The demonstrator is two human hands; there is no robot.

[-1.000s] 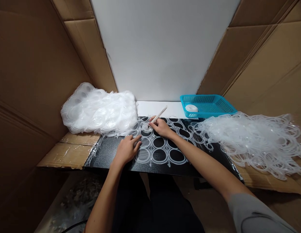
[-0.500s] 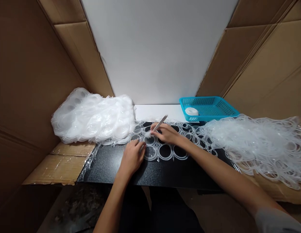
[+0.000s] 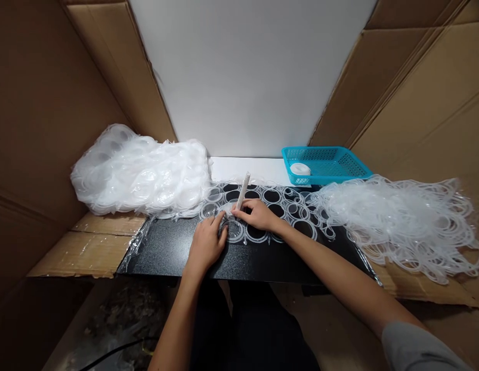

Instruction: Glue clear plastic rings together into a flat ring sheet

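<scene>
- Cardboard walls [image 3: 428, 93] close in on either side of my hands, a white panel [image 3: 255, 77] rises beyond them, and a black worktop [image 3: 158, 252] lies beneath.
- Just now the white stick [image 3: 243, 189] has tipped nearly upright in my right hand [image 3: 257, 214], which sits closer to my left; I judge that this brings both hands to bear on one cell of the ring sheet [image 3: 285, 207].
- That sheet lies flat under my fingertips and spreads to the right of both hands.
- My right thumb and fingers pinch the stick; its lower tip is hidden from me.
- My left hand [image 3: 206, 242] has its fingers spread, forefinger resting on the sheet, gripping nothing that I can see.
- Half a second ago the stick slanted away to the right over a whitish tuft; now only pale film [image 3: 227, 207] shows between my fingertips.
- Against the earliest frame, more bare worktop shows between the sheet and the near edge, to the right of my left wrist.
- Beyond my left hand sits a white pile [image 3: 142, 178]; off to the right of my right hand, a loose heap of rings [image 3: 401, 221].
- Ahead and right of my hands, a blue basket [image 3: 340, 180] holds a white roll-like piece [image 3: 300, 169].
</scene>
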